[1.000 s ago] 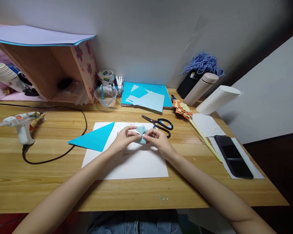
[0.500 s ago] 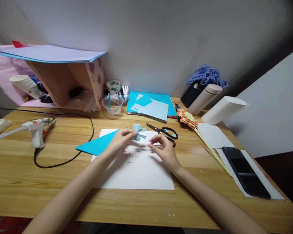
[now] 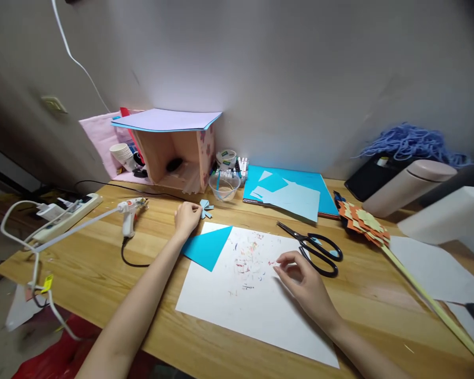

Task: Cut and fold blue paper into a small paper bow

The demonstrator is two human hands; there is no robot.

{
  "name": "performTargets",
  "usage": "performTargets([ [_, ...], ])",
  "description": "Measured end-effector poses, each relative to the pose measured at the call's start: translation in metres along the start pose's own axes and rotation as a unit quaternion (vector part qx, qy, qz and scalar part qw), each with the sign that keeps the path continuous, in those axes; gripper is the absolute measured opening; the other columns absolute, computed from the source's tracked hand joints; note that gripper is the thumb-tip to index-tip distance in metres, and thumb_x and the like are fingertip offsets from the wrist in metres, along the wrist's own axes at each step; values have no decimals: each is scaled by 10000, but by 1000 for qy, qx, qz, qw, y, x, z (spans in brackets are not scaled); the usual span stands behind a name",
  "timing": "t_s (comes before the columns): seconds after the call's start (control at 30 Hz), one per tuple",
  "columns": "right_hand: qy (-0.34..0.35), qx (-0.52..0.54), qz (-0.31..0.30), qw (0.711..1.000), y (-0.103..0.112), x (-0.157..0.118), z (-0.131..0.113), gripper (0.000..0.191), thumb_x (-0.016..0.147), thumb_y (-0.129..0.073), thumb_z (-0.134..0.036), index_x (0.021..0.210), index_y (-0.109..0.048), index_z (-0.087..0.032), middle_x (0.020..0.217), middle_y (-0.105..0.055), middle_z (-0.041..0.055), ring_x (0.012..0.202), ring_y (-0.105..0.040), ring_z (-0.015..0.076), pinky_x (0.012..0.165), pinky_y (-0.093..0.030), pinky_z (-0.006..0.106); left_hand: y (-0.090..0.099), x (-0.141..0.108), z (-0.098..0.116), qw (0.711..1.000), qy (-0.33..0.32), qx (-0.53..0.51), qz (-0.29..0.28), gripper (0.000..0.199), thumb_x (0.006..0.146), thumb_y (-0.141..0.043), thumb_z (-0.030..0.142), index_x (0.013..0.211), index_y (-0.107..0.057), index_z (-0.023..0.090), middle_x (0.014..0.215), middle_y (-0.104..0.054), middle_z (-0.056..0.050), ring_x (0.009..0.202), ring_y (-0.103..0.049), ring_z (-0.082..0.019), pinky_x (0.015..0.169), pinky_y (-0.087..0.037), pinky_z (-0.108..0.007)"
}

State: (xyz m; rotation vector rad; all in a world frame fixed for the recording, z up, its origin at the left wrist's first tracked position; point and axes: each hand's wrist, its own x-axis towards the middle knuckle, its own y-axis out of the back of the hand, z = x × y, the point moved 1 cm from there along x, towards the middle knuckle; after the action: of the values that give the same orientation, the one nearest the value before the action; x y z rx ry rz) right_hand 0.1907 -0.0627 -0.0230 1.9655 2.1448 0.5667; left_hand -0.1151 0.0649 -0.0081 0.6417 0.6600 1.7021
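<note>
The bare left hand [image 3: 187, 218] pinched a small pale-blue, petalled paper piece [image 3: 206, 209] just beyond a bright-blue paper triangle [image 3: 209, 248]. The triangle overlapped a colour-stained white paper sheet [image 3: 253, 321]. Above that sheet's right side, the bare right hand [image 3: 306, 281] hung with thumb and forefinger slightly parted, near black-handled metal scissors [image 3: 301, 237]. A white plastic glue gun [image 3: 128, 220] stood left of the left hand on the light-brown wooden table [image 3: 371, 300].

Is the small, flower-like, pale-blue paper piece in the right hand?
No, the left hand has the paper piece at its fingertips, and the right hand is over the rectangular white paper sheet.
</note>
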Motion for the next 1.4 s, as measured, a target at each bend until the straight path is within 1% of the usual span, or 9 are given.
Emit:
performTargets([
  [0.2,-4,-11,-18,1000,1,-2,5,119,839,-522,-346,873,-511,-233,887,-571,47,810,-564,190,724,-485,327,6,-7,0,997,-11,64,42,267,803,-465,343,860,-661,172,1021,-630,-141,1030,-498,-299,857,-333,-397],
  [0.4,-13,-23,-17,1000,1,1,8,131,856,-483,-358,883,-505,-232,883,-576,55,835,-568,208,741,-470,350,12,-28,12,967,-141,82,-197,432,541,-728,485,860,-633,210,905,-612,-60,869,-556,-246,745,-402,-313],
  [0.47,-9,-25,-15,1000,2,3,9,134,862,-469,-359,885,-504,-231,884,-576,58,847,-569,213,750,-465,356,10,-34,15,955,-152,133,-215,540,438,-779,487,867,-602,212,945,-571,-65,907,-531,-265,780,-383,-336],
  [0.63,3,-52,4,999,7,8,12,136,862,-454,-342,869,-513,-220,881,-579,54,832,-569,205,757,-450,351,3,-38,20,951,-149,163,-217,453,442,-772,481,717,-545,201,823,-548,-45,860,-515,-267,757,-351,-344],
  [0.8,25,-83,6,996,15,18,17,125,859,-439,-295,879,-523,-204,872,-593,48,808,-574,191,750,-440,331,-11,-43,33,964,-154,30,-216,221,663,-630,395,694,-530,201,703,-569,-2,693,-520,-190,624,-351,-281],
  [1.07,87,-173,45,980,39,41,28,155,850,-446,-292,839,-556,-183,853,-591,67,839,-546,209,785,-423,361,-41,-59,53,971,-94,-145,-167,385,724,-572,525,911,-599,190,909,-642,-73,886,-567,-268,758,-411,-338],
  [1.2,28,-13,9,999,26,34,17,270,855,-462,-416,850,-572,-169,859,-598,67,776,-581,179,707,-468,330,-52,-72,67,978,-141,-97,-120,360,803,-482,518,938,-567,195,881,-638,-76,849,-577,-263,734,-407,-336],
  [1.27,-51,129,-89,986,13,28,12,338,830,-480,-490,863,-560,-163,759,-606,42,627,-585,150,572,-483,297,-61,-80,73,978,-159,-61,-121,365,844,-430,490,1022,-538,191,920,-641,-88,859,-586,-262,739,-414,-343],
  [1.4,-124,229,-122,958,-1,19,8,364,682,-675,-485,769,-565,-149,608,-617,3,509,-563,103,534,-466,245,-74,-95,80,973,-185,-43,-130,386,878,-388,449,1162,-472,203,1041,-630,-97,928,-595,-253,783,-431,-354],
])
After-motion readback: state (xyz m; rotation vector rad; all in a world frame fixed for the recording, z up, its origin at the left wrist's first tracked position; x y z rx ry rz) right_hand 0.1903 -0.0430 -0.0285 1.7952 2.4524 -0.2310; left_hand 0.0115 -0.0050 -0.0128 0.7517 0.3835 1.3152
